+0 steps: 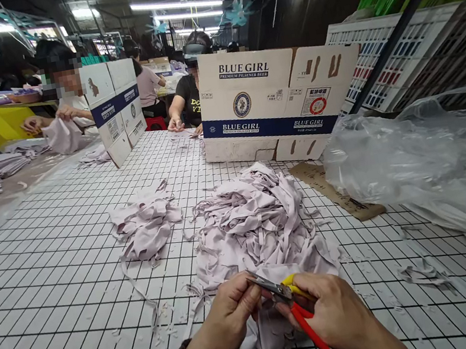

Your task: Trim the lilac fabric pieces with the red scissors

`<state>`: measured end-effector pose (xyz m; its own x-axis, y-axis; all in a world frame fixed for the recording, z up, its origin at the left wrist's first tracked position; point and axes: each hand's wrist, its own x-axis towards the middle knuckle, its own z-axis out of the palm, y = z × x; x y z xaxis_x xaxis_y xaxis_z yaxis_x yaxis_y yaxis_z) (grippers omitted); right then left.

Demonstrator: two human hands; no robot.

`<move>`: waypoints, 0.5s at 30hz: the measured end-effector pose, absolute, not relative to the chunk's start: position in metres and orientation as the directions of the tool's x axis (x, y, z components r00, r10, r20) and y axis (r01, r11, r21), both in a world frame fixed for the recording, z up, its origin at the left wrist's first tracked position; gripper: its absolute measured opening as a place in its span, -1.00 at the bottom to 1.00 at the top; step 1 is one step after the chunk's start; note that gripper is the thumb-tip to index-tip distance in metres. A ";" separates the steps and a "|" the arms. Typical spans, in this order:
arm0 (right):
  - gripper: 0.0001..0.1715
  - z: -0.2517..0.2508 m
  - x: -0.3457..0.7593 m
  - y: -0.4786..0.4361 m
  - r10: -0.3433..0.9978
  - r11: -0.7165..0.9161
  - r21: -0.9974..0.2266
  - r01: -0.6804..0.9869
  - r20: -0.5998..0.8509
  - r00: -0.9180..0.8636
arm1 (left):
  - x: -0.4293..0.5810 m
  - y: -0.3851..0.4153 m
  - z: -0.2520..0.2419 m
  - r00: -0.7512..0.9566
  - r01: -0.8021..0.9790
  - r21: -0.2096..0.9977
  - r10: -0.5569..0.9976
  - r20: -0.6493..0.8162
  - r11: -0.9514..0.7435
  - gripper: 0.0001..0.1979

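Note:
My right hand (340, 309) grips a pair of scissors (311, 332) with one red and one yellow handle. Their blades point up and left, with the tips beside the fingers of my left hand (233, 304). Those fingers are pinched on a pale lilac fabric piece (267, 328), which hangs down between both hands; the exact spot being pinched is hidden. Just beyond lies a large heap of similar fabric pieces (250, 219), crumpled, with thin strips. To its left is a smaller fabric pile (146, 223).
Cardboard panels (266, 90) stand upright across the grid-patterned table (71, 305). Clear plastic bags (401, 157) and a brown cardboard strip (338, 192) lie at right, near fabric scraps (424, 273). A co-worker (63, 96) at left handles cloth; another person (188, 98) sits opposite.

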<state>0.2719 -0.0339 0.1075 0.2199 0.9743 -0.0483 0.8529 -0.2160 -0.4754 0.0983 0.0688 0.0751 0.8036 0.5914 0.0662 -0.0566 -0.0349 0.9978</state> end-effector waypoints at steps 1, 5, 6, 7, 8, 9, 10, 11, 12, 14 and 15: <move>-0.56 0.107 0.272 -0.034 0.975 -0.210 -0.480 0.852 -0.042 0.216 | 0.098 0.069 0.074 0.802 -0.056 0.998 0.594 0.056 -0.018 -0.61; -0.54 0.104 0.272 -0.033 0.979 -0.187 -0.517 0.835 -0.024 0.204 | 0.098 0.068 0.074 0.796 -0.063 0.996 0.605 0.015 0.057 -0.60; -0.52 0.102 0.273 -0.033 0.979 -0.185 -0.540 0.821 -0.032 0.200 | 0.098 0.068 0.075 0.794 -0.064 0.995 0.608 0.006 0.073 -0.60; -0.51 0.100 0.275 -0.033 0.979 -0.190 -0.572 0.798 -0.048 0.199 | 0.098 0.068 0.076 0.792 -0.064 0.994 0.611 -0.004 0.090 -0.60; -0.50 0.098 0.277 -0.033 0.977 -0.198 -0.613 0.765 -0.063 0.203 | 0.098 0.068 0.076 0.789 -0.066 0.992 0.614 -0.015 0.109 -0.60; -0.52 0.095 0.280 -0.033 0.973 -0.211 -0.660 0.721 -0.072 0.218 | 0.098 0.068 0.077 0.787 -0.068 0.990 0.616 -0.025 0.127 -0.60; -0.56 0.092 0.284 -0.033 0.965 -0.226 -0.706 0.671 -0.071 0.251 | 0.098 0.069 0.077 0.786 -0.071 0.987 0.618 -0.033 0.143 -0.60; -0.64 0.088 0.288 -0.033 0.953 -0.241 -0.746 0.621 -0.061 0.297 | 0.098 0.069 0.077 0.785 -0.075 0.985 0.618 -0.039 0.157 -0.60; -0.69 0.084 0.291 -0.032 0.937 -0.257 -0.772 0.581 -0.053 0.345 | 0.097 0.070 0.076 0.784 -0.081 0.982 0.619 -0.041 0.169 -0.60; -0.61 0.074 0.294 -0.029 0.912 -0.303 -0.785 0.540 -0.075 0.403 | 0.097 0.070 0.074 0.781 -0.095 0.977 0.622 -0.044 0.189 -0.60; -0.61 0.069 0.294 -0.026 0.908 -0.325 -0.777 0.538 -0.098 0.406 | 0.097 0.070 0.071 0.779 -0.101 0.975 0.625 -0.046 0.198 -0.60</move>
<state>0.2936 -0.0258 0.0690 0.4062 0.9085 -0.0984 0.5385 -0.3250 -0.7775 0.0970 0.0702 0.0714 0.7793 0.6249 -0.0460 -0.1015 0.1983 0.9749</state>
